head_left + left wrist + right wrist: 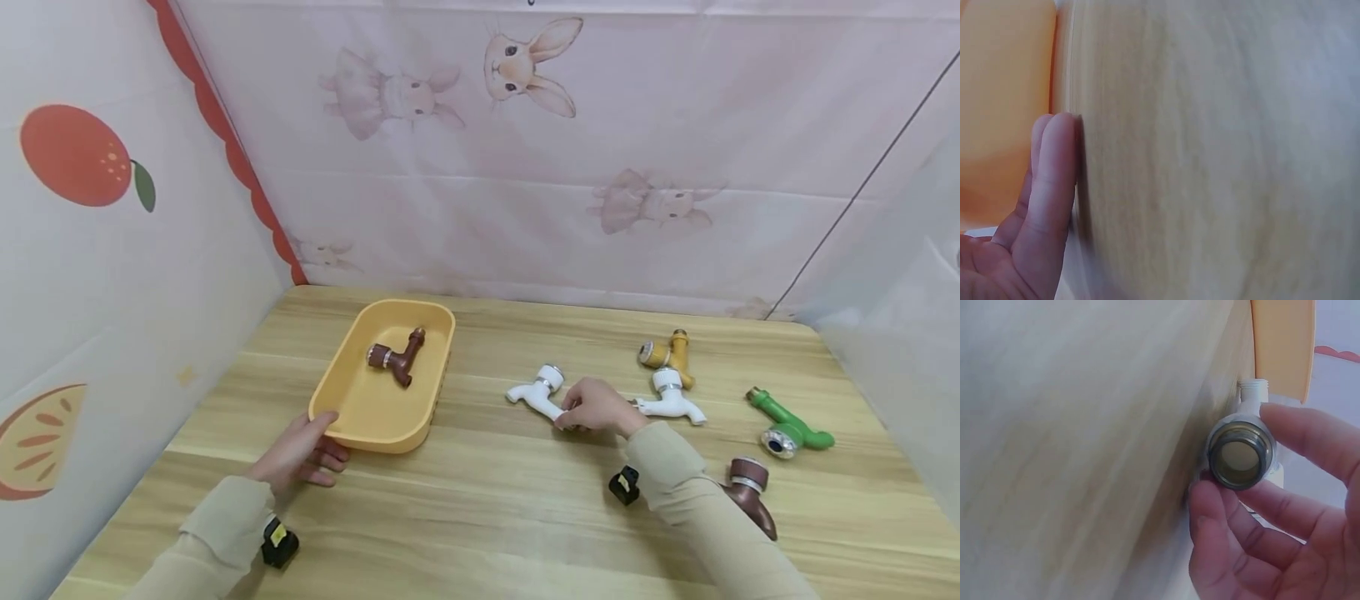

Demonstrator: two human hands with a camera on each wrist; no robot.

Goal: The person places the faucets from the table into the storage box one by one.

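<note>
My right hand (594, 406) pinches the threaded inlet end of a white faucet (537, 395) low over the table. In the right wrist view, the faucet's round metal opening (1239, 456) faces the camera between thumb and fingers. At the near-left corner of a yellow tray (375, 421), my left hand (300, 450) holds on, thumb over the rim and fingers along the outside. The left wrist view has those fingers (1050, 169) stretched beside the tray wall. Inside the tray lies a dark brown faucet (401, 357).
Right of my right hand lie a second white faucet (670, 403), a yellow-brown faucet (678, 360) and a green faucet (795, 429). Another brown faucet (750, 496) is partly hidden behind my right sleeve (697, 492). Printed cloth walls (480, 242) border the wooden table (480, 517).
</note>
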